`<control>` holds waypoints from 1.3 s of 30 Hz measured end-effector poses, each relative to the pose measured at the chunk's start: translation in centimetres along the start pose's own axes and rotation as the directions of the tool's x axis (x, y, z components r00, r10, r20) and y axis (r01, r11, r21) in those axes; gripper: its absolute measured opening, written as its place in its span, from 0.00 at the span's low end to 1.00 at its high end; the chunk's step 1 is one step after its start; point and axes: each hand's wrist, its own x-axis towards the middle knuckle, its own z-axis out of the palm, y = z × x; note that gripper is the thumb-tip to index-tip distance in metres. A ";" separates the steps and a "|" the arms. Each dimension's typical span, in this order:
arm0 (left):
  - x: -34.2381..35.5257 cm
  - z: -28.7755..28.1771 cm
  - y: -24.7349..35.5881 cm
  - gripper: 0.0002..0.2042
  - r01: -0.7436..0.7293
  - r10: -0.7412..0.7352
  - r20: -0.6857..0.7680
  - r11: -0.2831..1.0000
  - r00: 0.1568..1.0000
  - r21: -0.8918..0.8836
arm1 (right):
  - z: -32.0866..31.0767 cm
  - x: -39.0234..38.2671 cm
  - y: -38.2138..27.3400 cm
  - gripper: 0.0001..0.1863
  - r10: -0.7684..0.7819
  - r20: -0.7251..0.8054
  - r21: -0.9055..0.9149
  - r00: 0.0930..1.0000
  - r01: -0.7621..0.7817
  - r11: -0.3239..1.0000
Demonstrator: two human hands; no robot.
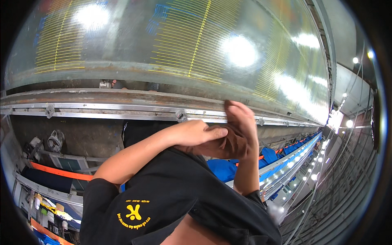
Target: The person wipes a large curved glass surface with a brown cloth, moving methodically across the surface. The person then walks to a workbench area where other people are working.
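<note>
A crumpled piece of brown cloth (236, 143) is bunched between my two hands, in front of my body. My left hand (195, 133) is closed on its left part, with the thumb lying on top and pointing right. My right hand (244, 120) is bent around its right side, the fingers turned up and slightly blurred. Part of the cloth passes under my left palm, so its full shape is hidden. Both hands are held just at the near side of a metal rail (98, 111), and a strip of brown also shows beside my right fingers.
Beyond the rail lies a long, shiny table (122, 49) with rows of yellow lines and blue marks. Round fittings (181, 115) sit along the rail. Blue cloths (222, 169) hang on a rack to the right. Shelving with an orange bar (61, 170) stands at left.
</note>
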 end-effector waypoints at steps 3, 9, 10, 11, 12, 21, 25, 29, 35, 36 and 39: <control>1.6 0.2 0.6 0.50 -0.163 0.217 -0.388 0.972 0.896 0.166 | -3.9 -2.2 0.2 0.20 -0.091 -0.082 0.229 0.992 0.107 0.967; 4.5 0.3 0.7 0.49 -0.381 0.394 -0.093 0.757 0.914 -0.531 | 2.8 -0.5 -1.4 0.25 -0.345 -0.013 0.234 0.939 0.338 0.911; 4.4 0.1 0.2 0.39 -0.298 0.356 -0.004 0.776 0.934 -0.556 | 3.4 0.5 -1.5 0.26 -0.382 -0.008 0.133 0.924 0.380 0.915; 4.1 0.1 -0.3 0.37 -0.226 0.262 -0.029 0.763 0.965 -0.606 | 3.8 1.6 -1.8 0.26 -0.419 0.002 0.030 0.908 0.419 0.907; 3.4 -0.1 -0.3 0.34 -0.155 0.162 -0.051 0.740 0.985 -0.655 | 4.2 3.2 -1.6 0.26 -0.432 0.017 -0.081 0.902 0.432 0.898; 5.3 -1.0 -2.7 0.27 -0.259 0.137 -0.243 0.108 0.960 -0.960 | 10.8 13.6 -4.4 0.22 -0.704 0.275 -0.869 0.654 0.482 0.108; 6.1 -1.2 -5.6 0.24 -0.126 0.543 -0.179 -0.133 0.821 -0.983 | 12.5 14.5 -2.1 0.23 -0.610 0.411 -0.876 0.678 0.479 -0.058; 4.5 1.2 -3.6 0.23 -0.252 -0.078 -0.245 -0.084 0.966 -0.964 | 12.7 12.3 -2.2 0.18 -0.594 0.446 -0.862 0.670 0.500 -0.083; 3.8 0.4 -4.8 0.22 -0.003 0.128 -0.043 -0.295 0.991 -0.955 | 13.3 12.7 -0.9 0.21 -0.584 0.499 -0.847 0.640 0.501 -0.174; 3.3 1.9 -4.4 0.22 -0.160 -0.070 -0.149 -0.194 0.986 -0.968 | 13.3 11.3 0.3 0.23 -0.526 0.533 -0.826 0.663 0.542 -0.154; 3.3 2.2 -3.1 0.22 -0.203 -0.326 -0.157 -0.110 0.932 -0.973 | 13.0 10.7 1.2 0.24 -0.602 0.544 -0.802 0.585 0.574 -0.167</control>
